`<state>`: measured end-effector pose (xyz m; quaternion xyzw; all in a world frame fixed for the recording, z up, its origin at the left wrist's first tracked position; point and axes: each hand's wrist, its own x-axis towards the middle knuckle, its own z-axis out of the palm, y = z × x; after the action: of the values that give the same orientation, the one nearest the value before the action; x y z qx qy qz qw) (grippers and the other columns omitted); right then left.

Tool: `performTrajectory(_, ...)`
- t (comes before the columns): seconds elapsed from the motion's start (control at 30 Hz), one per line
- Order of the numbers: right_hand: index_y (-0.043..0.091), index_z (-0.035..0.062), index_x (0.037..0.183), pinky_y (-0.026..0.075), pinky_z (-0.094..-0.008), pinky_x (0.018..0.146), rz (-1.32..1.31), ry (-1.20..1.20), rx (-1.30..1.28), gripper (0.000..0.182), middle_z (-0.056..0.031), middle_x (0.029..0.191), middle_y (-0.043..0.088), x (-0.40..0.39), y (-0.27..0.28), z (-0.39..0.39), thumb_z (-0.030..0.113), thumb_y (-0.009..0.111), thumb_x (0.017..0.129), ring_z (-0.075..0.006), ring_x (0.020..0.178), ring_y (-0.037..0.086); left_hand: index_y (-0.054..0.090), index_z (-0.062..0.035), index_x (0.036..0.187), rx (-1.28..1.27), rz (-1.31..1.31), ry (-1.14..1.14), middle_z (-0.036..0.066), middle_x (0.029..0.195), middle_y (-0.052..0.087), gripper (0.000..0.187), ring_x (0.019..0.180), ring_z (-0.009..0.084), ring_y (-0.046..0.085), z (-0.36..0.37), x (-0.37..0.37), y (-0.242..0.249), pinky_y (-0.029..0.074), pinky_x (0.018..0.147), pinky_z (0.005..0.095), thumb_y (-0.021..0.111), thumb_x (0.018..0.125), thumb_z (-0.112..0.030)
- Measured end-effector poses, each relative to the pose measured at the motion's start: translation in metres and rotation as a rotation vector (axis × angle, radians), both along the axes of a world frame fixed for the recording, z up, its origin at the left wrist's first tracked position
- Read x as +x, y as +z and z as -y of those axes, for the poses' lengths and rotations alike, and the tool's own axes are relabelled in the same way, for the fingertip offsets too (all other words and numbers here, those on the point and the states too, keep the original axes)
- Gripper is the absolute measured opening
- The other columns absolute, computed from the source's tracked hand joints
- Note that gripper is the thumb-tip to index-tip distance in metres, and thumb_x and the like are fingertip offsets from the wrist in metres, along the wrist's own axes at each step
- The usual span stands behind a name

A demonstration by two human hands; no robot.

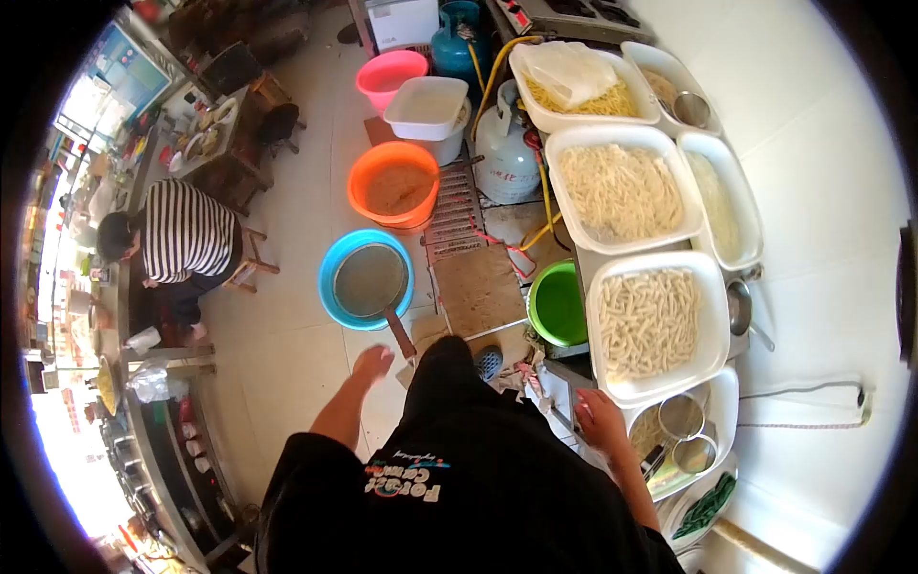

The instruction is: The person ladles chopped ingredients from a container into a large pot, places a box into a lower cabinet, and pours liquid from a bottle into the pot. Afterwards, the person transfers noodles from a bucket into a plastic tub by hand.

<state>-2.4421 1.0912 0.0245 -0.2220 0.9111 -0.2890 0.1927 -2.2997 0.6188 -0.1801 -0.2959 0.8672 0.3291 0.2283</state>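
My left hand (373,365) hangs low over the tiled floor, just left of the wooden handle (400,335) of a round strainer (370,279) that rests on a blue basin (327,277). A small gap seems to separate hand and handle; its fingers look curled, but what they hold, if anything, is too small to tell. My right hand (598,418) is beside the lower corner of a white tray of thick noodles (650,323), near a tray with metal strainers (681,417). Its fingers are partly bent, and nothing can be made out in them.
Orange (394,185) and pink (392,78) basins stand beyond the blue one. A gas cylinder (507,158) with hoses and a green basin (557,304) are beside the counter. More noodle trays (622,191) line the right. A person (186,230) sits at the left.
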Motion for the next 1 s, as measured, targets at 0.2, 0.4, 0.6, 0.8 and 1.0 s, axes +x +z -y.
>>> performTrajectory(0.2, 0.061, 0.0037, 0.112, 0.05, -0.0418, 0.079, 0.051, -0.154, 0.116, 0.029, -0.0189, 0.1, 0.064, -0.05, 0.019, 0.006, 0.017, 0.06, 0.086, -0.0363, 0.092, 0.062, 0.063, -0.0054, 0.098, -0.051, -0.319, -0.238, 0.019, 0.099, 0.064, 0.028, 0.096, 0.0398, 0.059, 0.028, -0.237, 0.042, 0.047, 0.082, 0.0484, 0.046, 0.089, -0.027)
performTrajectory(0.4, 0.063, 0.004, 0.109, 0.051, -0.0347, 0.07, 0.027, -0.376, 0.216, 0.023, -0.0146, 0.086, 0.065, -0.073, 0.009, 0.041, 0.013, 0.062, 0.087, -0.0278, 0.079, 0.064, 0.063, -0.0058, 0.099, 0.016, -0.564, -0.384, 0.018, 0.09, 0.065, 0.022, 0.086, 0.0368, 0.062, 0.055, -0.504, 0.012, 0.05, 0.079, 0.0437, 0.056, 0.085, -0.022)
performTrajectory(0.6, 0.063, 0.0024, 0.111, 0.05, -0.0285, 0.066, 0.34, -0.633, 0.153, 0.027, -0.008, 0.087, 0.066, -0.094, 0.013, 0.107, 0.02, 0.058, 0.092, -0.0166, 0.074, 0.063, 0.06, -0.0021, 0.111, -0.362, -0.787, -0.713, 0.014, 0.125, 0.055, 0.03, 0.121, 0.0319, 0.047, 0.062, -0.721, -0.003, 0.035, 0.102, 0.0481, 0.053, 0.087, -0.019)
performTrajectory(0.8, 0.061, 0.0062, 0.119, 0.05, -0.0312, 0.08, 0.708, -0.892, 0.171, 0.037, -0.009, 0.099, 0.067, -0.037, -0.056, 0.091, 0.03, 0.059, 0.091, -0.0198, 0.089, 0.065, 0.045, -0.0083, 0.136, -0.004, -0.576, -0.626, 0.014, 0.141, 0.045, 0.048, 0.13, 0.0271, 0.041, 0.053, -0.801, 0.026, 0.034, 0.106, 0.0419, 0.054, 0.09, -0.02)
performTrajectory(1.0, 0.061, 0.006, 0.12, 0.05, -0.0332, 0.084, 0.983, -0.723, 0.515, 0.04, -0.0122, 0.1, 0.067, -0.133, -0.023, 0.158, 0.032, 0.061, 0.09, -0.0236, 0.089, 0.065, 0.048, -0.0079, 0.131, 1.528, -0.429, 0.252, 0.012, 0.133, 0.052, 0.039, 0.122, 0.0273, 0.048, 0.035, -0.846, -0.104, 0.041, 0.1, 0.0385, 0.046, 0.096, -0.025)
